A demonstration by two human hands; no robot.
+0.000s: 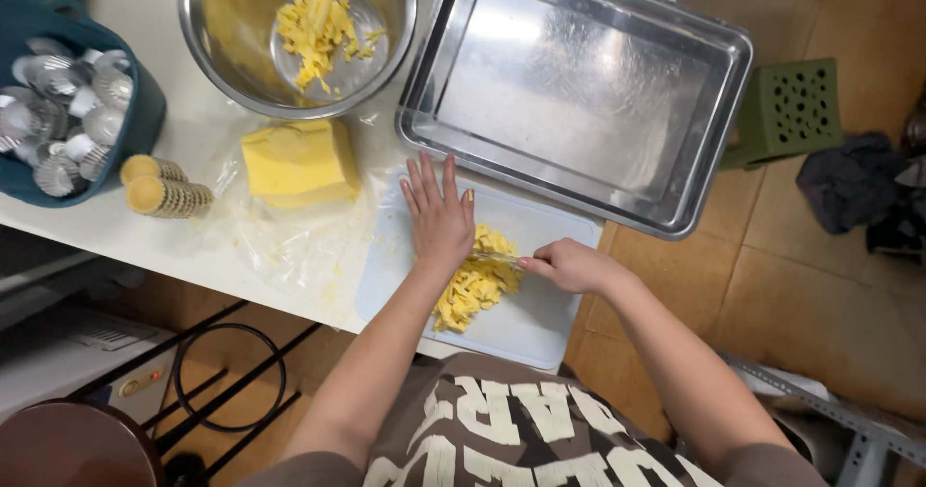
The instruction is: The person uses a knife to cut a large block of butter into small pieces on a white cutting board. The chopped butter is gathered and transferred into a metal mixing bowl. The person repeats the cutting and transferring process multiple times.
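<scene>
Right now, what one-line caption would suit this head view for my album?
Left hand flat, right hand holding a knife over yellow dough pieces on a pale cutting board.

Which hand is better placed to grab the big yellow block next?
Left. The left hand lies flat on the chopped pieces, nearer the yellow block. The right hand is gripping the knife.

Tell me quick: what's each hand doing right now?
Left hand: open, flat, pressing down over the knife blade and yellow dough pieces.
Right hand: closed around the knife handle.
</scene>
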